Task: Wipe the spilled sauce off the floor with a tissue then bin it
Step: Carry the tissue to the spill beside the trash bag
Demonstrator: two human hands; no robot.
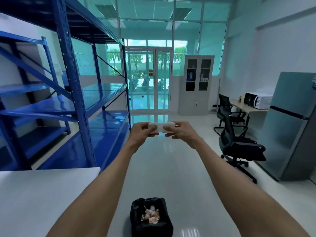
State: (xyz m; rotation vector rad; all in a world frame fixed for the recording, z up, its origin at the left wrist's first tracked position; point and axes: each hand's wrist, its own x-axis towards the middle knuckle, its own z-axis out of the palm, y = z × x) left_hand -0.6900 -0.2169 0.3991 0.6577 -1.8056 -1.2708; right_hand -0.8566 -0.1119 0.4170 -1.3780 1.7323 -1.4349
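Observation:
Both arms reach straight out in front of me at chest height. My left hand [142, 131] and my right hand [182, 132] pinch the two ends of a folded white tissue [161, 126] stretched between them. Below, on the glossy white floor [171, 168], stands a small bin [151, 218] lined with a black bag, holding crumpled stained tissues. It sits between my forearms near the bottom edge. No sauce spill shows on the visible floor.
Blue metal shelving [82, 103] lines the left side, with a white tabletop [42, 194] in front of it. On the right stand two black office chairs [237, 144], a grey fridge [290, 127], and a desk with a microwave [256, 100]. Glass doors [148, 79] lie ahead.

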